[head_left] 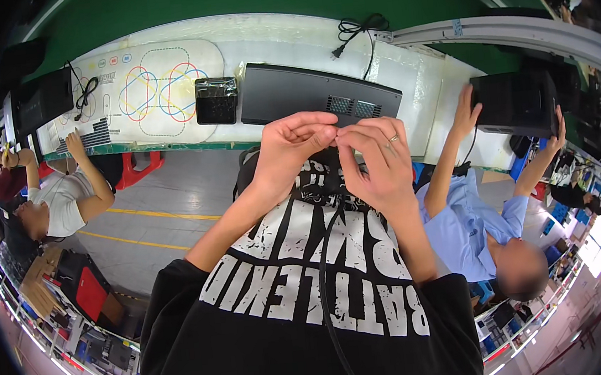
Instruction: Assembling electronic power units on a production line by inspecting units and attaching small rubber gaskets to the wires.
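Note:
My left hand [287, 153] and my right hand [376, 156] meet in front of my chest, fingertips pinched close together. Whatever they pinch is too small to make out. Just beyond them on the workbench lies a long black flat-sided device casing [285, 92] with two vent grilles, its near edge partly hidden by my fingers. Left of the casing stands a small black open tray [216, 102] with a shiny film-like edge. A ring shows on my right hand. A black cable [327, 285] runs down the front of my printed black shirt.
A black power cord with a plug [358, 32] lies behind the casing. The white bench mat [153, 54] bears coloured loops. At right, a co-worker in light blue [473, 204] holds a black box [515, 104]. At left, a person in white [66, 201] reaches toward another dark device [39, 103].

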